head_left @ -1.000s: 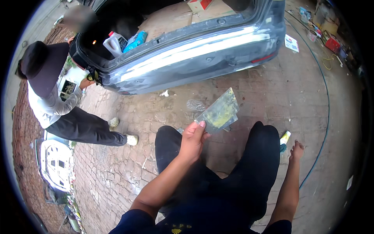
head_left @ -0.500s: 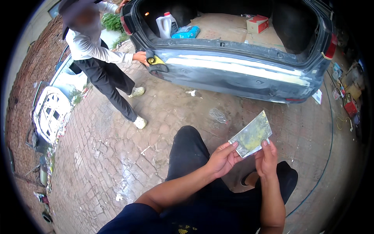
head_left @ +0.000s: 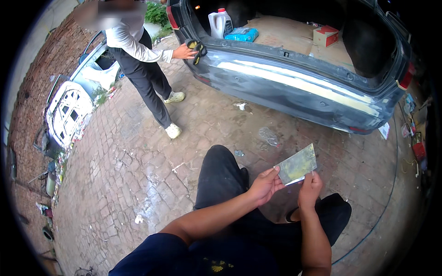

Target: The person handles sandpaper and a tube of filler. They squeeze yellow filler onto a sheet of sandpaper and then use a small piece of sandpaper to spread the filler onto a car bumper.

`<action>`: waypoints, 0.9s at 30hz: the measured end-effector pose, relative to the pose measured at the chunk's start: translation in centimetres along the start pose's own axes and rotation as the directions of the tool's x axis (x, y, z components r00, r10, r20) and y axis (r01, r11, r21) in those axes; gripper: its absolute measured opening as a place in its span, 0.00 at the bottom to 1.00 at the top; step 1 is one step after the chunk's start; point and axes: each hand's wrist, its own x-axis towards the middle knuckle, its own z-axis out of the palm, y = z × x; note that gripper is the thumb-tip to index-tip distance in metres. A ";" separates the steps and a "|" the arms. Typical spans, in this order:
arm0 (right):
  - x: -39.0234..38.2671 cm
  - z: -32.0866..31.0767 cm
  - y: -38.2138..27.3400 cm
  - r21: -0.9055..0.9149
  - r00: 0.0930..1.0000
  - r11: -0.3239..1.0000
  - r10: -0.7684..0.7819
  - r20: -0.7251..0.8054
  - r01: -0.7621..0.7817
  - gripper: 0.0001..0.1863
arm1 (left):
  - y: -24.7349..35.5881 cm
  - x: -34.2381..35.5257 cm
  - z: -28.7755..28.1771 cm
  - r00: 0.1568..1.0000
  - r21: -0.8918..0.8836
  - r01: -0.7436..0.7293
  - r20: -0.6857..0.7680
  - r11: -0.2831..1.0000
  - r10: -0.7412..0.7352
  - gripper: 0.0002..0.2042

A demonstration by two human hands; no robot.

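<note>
A thin, flat plate (head_left: 297, 163) smeared with yellow-green residue is held up over my bent legs. My left hand (head_left: 266, 186) pinches its left corner between thumb and fingers, and my right hand (head_left: 309, 187) grips its lower right edge. In front of me is the rear bumper (head_left: 281, 92) of a grey car, sanded and streaked with pale patches along its top.
A co-worker (head_left: 138, 55) stands left of the bumper, a hand (head_left: 183, 52) on a black-and-yellow pad against its corner. The open trunk (head_left: 363, 37) holds jugs (head_left: 217, 25), a blue pack (head_left: 241, 34), a box (head_left: 325, 36). A hose (head_left: 386, 206) runs along the right; panels (head_left: 69, 115) line the left.
My right hand came from beside my leg to grip the plate, now lowered slightly since half a second ago. The view shifted toward the car, and the co-worker's hand remains at the bumper's corner.
</note>
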 end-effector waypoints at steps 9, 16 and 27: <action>0.8 -1.5 -3.1 0.229 1.000 0.973 -0.004 0.017 0.000 0.12 | 0.5 1.5 3.1 0.995 -0.031 -0.020 0.101 0.999 0.023 0.13; 0.6 -2.3 -2.5 -0.080 0.983 0.992 -0.086 0.163 0.100 0.13 | 0.5 2.9 1.9 1.000 -0.158 0.001 0.019 0.987 0.002 0.09; 1.2 -1.7 -2.6 0.291 0.991 0.952 0.065 0.114 -0.096 0.13 | 0.6 2.1 3.8 0.997 0.031 -0.049 -0.056 0.998 0.051 0.15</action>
